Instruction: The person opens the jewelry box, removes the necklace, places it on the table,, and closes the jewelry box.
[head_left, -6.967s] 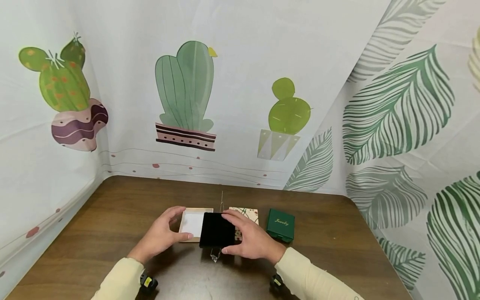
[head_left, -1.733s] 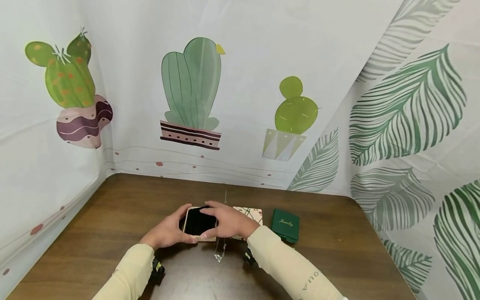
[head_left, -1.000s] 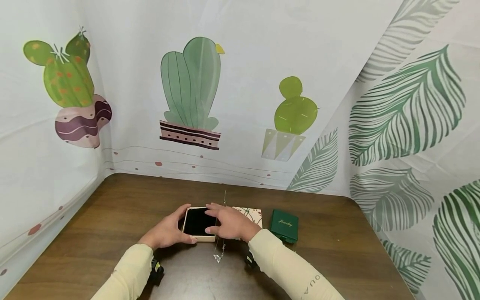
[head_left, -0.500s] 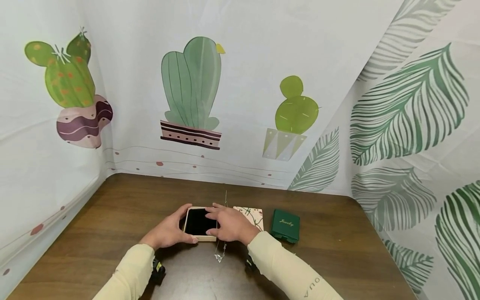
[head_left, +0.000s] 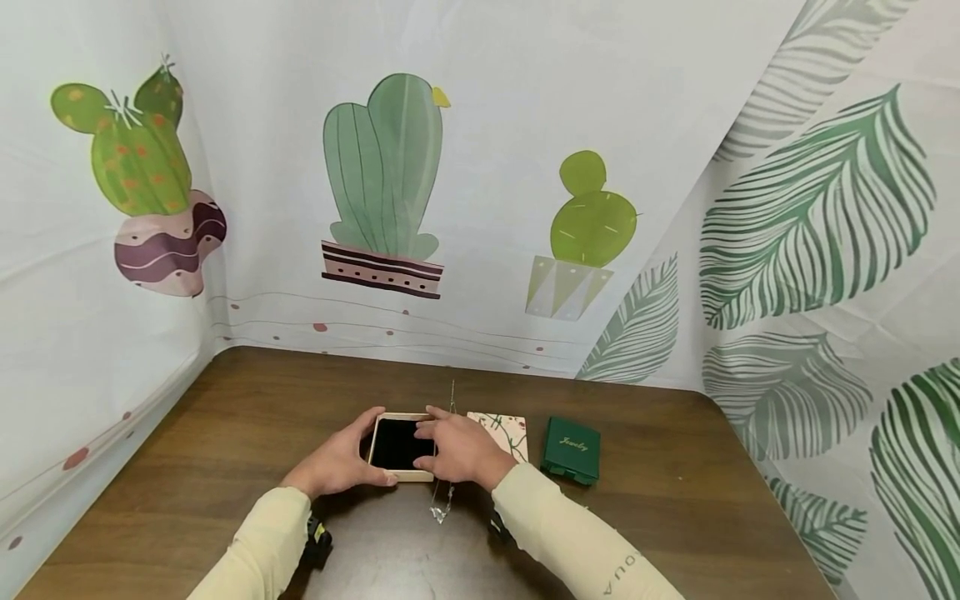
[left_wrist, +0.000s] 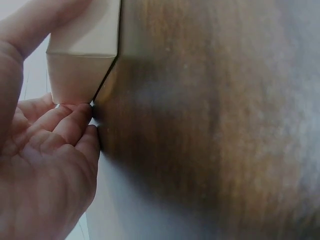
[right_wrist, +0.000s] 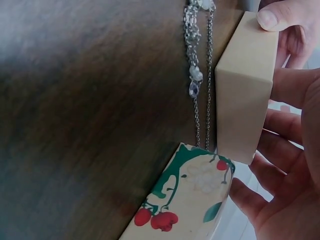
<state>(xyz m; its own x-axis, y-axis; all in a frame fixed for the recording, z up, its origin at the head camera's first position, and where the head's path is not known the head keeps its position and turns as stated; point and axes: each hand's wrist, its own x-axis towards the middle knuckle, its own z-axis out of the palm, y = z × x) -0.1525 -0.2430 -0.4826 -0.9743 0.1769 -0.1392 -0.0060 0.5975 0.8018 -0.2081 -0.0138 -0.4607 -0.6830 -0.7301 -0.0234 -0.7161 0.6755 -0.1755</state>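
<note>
My left hand (head_left: 337, 458) grips the left side of a cream cardboard jewelry box base (head_left: 412, 477), thumb at the front and fingers at the back. In the left wrist view the box's plain side (left_wrist: 82, 77) shows between thumb and fingers. A black velvet pad (head_left: 393, 443) lies inside the box. My right hand (head_left: 467, 448) rests over the box's right edge, its fingertips on the pad. A silver chain necklace (head_left: 440, 516) with clear stones lies to the right of the box, passing under the right hand; its chain (right_wrist: 197, 120) shows clearly in the right wrist view.
A floral-printed box lid (head_left: 510, 431) lies just right of the necklace, partly behind the right hand. Farther right is a closed green jewelry box (head_left: 572, 450) with gold lettering. Printed fabric hangs behind the brown table (head_left: 660, 517).
Seven seconds ago my right hand held the black pad above the white-lined box; now the pad lies in it. Since then the right hand has slid slightly right across the pad; the left keeps its grip.
</note>
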